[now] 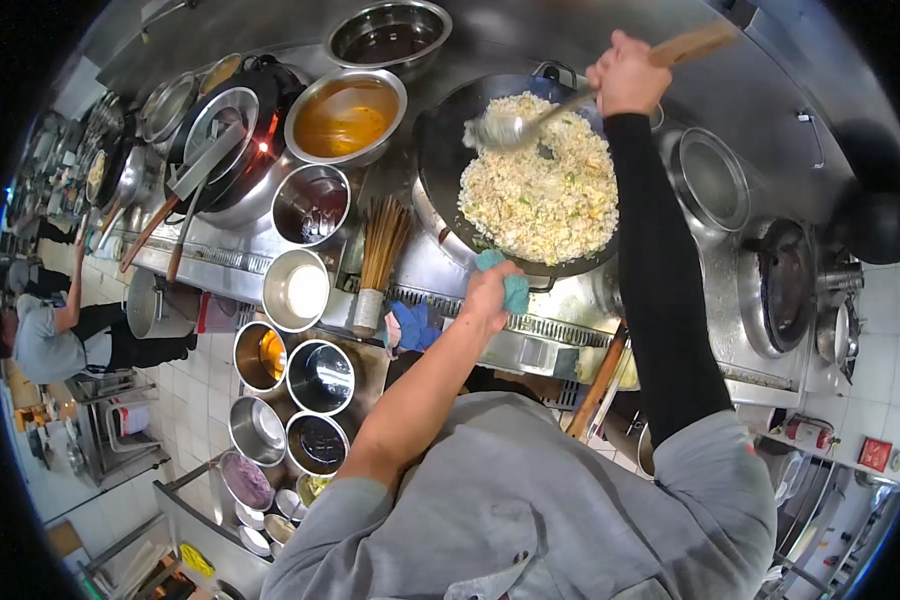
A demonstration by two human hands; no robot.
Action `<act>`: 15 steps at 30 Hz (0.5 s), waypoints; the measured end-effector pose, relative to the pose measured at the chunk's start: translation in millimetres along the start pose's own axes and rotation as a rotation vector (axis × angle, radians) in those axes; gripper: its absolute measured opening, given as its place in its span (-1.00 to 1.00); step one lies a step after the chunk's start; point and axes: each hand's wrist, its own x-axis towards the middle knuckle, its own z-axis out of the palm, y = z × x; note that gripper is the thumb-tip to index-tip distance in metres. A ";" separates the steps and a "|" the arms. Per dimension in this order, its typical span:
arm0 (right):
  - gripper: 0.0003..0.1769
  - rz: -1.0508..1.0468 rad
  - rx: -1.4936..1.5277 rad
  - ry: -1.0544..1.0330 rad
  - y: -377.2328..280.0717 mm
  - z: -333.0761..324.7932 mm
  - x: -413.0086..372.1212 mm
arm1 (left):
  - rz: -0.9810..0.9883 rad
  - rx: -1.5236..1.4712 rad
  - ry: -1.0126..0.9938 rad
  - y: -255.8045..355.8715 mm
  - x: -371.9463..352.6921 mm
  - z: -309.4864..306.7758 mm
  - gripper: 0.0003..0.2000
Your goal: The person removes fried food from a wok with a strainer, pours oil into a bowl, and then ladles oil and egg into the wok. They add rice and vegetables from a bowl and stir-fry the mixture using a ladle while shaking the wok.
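A big dark wok point(445, 135) sits on the stove in front of me, with fried rice point(545, 195) spread across it, flecked with yellow and green. My right hand point(630, 75) is closed around the wooden handle of a ladle point(510, 130), whose metal bowl rests in the rice at the wok's upper left. At the near rim, my left hand point(487, 295) is closed on a green cloth point(516, 290), right where the wok's near handle point(542, 286) is. The cloth and fingers partly hide that handle.
Left of the wok stand a bowl of amber liquid point(348, 118), a bowl of dark liquid point(390, 32), a bamboo brush point(378, 260) and several metal pots point(296, 290). Another wok point(230, 130) lies beyond. A strainer point(712, 180) is at right. Another person point(55, 335) works far left.
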 end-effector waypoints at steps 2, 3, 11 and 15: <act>-0.81 0.064 -0.222 0.101 -25.9 4.4 -17.3 | -0.001 -0.007 -0.040 -1.2 4.5 -4.8 -0.89; -0.80 0.109 -0.270 0.097 -43.5 -6.0 -11.1 | -0.003 -0.010 -0.064 -2.8 6.2 -6.4 -0.89; -0.87 -0.112 -0.202 0.239 -60.6 -56.1 24.6 | -0.037 -0.007 -0.012 0.5 1.6 -1.8 -0.87; -0.88 0.048 -0.056 0.313 -35.8 -71.4 6.3 | -0.068 0.006 -0.032 1.8 5.2 -5.9 -0.87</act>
